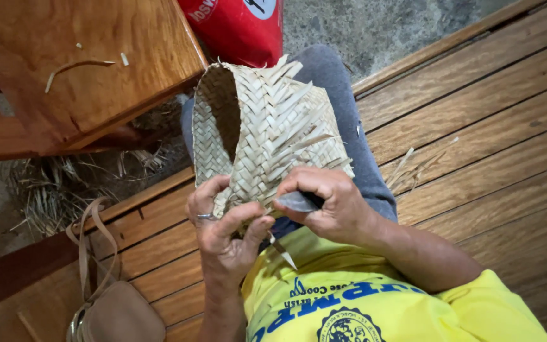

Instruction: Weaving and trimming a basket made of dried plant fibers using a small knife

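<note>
Your left hand [226, 231] is curled around the lower edge of the woven basket [264, 126], thumb on the inside and fingers pressed against the outside, with a ring showing on one finger. The basket lies over your lap, its open mouth turned toward the wooden stool [77, 69] and loose strip ends sticking out along its side. Your right hand [330, 206] is closed around a small knife [299, 201], whose dull grey blade points across toward your left fingers and sits right against the weave. A cut strip end [283, 253] pokes out below your left palm. The blade is very near your left fingertips, so a slip on the slick leaf could likely nick them, and a pull too hard might slice a strip that is part of the weave rather than a spare end. Your grip on the basket is only at one edge, so it may twist as you cut. A tan bag [118, 310] lies on the plank floor [476, 126] beside you, well apart from the work.
</note>
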